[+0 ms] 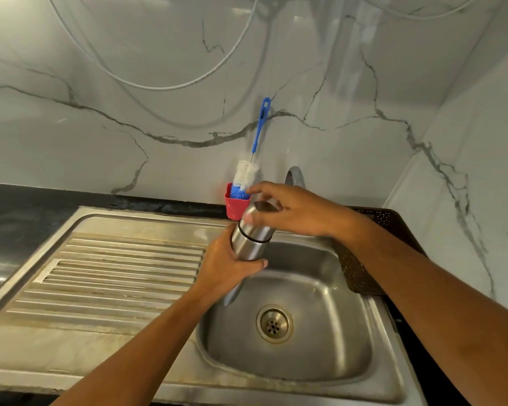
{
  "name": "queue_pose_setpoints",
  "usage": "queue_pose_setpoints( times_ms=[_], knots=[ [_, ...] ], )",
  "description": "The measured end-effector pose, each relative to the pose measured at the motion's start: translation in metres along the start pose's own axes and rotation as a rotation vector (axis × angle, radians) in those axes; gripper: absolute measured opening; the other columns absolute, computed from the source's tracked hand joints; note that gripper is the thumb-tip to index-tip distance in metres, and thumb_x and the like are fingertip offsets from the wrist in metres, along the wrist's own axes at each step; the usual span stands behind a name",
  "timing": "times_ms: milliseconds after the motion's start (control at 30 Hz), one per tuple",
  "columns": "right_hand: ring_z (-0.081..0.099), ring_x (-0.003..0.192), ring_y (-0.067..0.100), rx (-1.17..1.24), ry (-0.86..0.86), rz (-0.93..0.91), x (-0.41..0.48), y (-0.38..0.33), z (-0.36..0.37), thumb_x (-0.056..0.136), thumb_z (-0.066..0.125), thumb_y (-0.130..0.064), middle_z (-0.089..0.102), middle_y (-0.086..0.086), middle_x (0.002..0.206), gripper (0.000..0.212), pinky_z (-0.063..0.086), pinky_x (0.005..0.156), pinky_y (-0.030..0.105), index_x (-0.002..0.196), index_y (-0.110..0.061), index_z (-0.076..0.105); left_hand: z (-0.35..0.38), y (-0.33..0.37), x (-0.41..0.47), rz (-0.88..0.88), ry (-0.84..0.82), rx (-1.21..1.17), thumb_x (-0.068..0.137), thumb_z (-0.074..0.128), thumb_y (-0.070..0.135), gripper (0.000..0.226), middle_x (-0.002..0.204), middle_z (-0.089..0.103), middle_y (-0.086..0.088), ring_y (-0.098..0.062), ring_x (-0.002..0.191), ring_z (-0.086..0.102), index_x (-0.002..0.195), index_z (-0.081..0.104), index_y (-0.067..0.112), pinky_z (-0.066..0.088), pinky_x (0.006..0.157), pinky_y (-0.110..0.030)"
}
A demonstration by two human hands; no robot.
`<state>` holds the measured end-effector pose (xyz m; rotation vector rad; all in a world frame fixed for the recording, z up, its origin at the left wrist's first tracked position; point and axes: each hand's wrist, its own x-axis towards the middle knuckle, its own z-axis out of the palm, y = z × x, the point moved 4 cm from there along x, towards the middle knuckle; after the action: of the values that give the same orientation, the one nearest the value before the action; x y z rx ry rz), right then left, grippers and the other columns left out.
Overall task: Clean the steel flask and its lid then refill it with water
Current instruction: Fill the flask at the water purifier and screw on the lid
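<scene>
A person is standing at the sink, holding a cylindrical brushed-steel flask (248, 244) tilted over the rounded stainless-steel sink basin (320, 358), its top leaning away toward the wall. The left hand (229, 266) is wrapping around the flask's middle, thumb lying across the front, gripping it firmly. The right hand (291, 210) is reaching over the top end, its fingers curling down around the steel lid (257, 212), which is sitting on the flask above a dark ring; how tightly those fingers are pressing the lid I cannot tell, since the palm is hiding part of it.

Just behind the flask, a small red plastic cup (235, 207) is standing at the back edge of the sink, holding a bottle brush with white and blue bristles and a long blue handle (261, 127) that is leaning against the grey-veined white marble wall (129, 83). A curved steel tap (294, 174) is peeking out above the right hand. To the left, the ribbed steel draining board (115, 273) is showing brownish stains. A round steel drain strainer (274, 323) is sitting in the basin floor, and a dark perforated plastic tray (361, 276) is lying beside the basin, under the right forearm.
</scene>
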<state>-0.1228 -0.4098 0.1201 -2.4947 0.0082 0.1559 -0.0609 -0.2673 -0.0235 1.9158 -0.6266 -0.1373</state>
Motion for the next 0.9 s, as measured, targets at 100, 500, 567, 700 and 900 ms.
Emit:
queue_pose_setpoints(
  times_ms=[100,500,567,700,900],
  knots=[
    [0.061,0.119,0.008,0.021,-0.127,-0.099,0.004,0.005,-0.003,0.088,0.081,-0.023,0.06,-0.014,0.134,0.07,0.053,0.101,0.027,0.148,-0.041,0.05,-0.002,-0.001,0.001,-0.011,0.005,-0.004,0.066,0.099,0.028,0.086,0.111,0.065,0.016,-0.001,0.097,0.065,0.138,0.052,0.029,0.051,0.08,-0.015],
    [0.066,0.076,0.013,-0.314,0.217,0.108,0.004,0.009,0.003,0.084,0.048,-0.088,0.067,-0.006,0.082,0.062,0.051,0.066,0.028,0.086,-0.027,0.063,0.012,0.0,-0.002,-0.019,-0.035,-0.014,0.066,0.098,0.033,0.083,0.106,0.063,0.024,0.008,0.095,0.064,0.133,0.049,0.037,0.049,0.071,-0.008],
    [0.067,0.102,0.013,-0.066,0.046,0.023,0.003,0.013,0.005,0.087,0.067,-0.07,0.068,-0.008,0.113,0.048,0.058,0.088,0.032,0.12,-0.036,0.063,0.01,-0.002,-0.001,-0.04,-0.037,-0.059,0.066,0.098,0.034,0.085,0.111,0.066,0.019,0.002,0.098,0.066,0.136,0.051,0.034,0.053,0.078,-0.014],
    [0.065,0.116,0.01,0.163,0.01,-0.084,-0.001,0.018,0.003,0.079,0.09,-0.032,0.064,-0.013,0.131,0.068,0.058,0.1,0.034,0.139,-0.043,0.058,0.006,-0.001,0.001,-0.05,-0.026,-0.079,0.064,0.099,0.037,0.084,0.112,0.067,0.017,-0.006,0.1,0.068,0.132,0.049,0.042,0.059,0.087,-0.029],
    [0.068,0.092,0.013,0.102,0.215,-0.071,-0.001,0.015,0.006,0.066,0.092,-0.055,0.069,-0.01,0.099,0.059,0.062,0.083,0.038,0.112,-0.033,0.063,0.009,0.002,-0.005,-0.069,-0.092,-0.126,0.064,0.099,0.035,0.081,0.11,0.071,0.01,-0.012,0.099,0.071,0.132,0.055,0.033,0.063,0.09,-0.042]
  ],
)
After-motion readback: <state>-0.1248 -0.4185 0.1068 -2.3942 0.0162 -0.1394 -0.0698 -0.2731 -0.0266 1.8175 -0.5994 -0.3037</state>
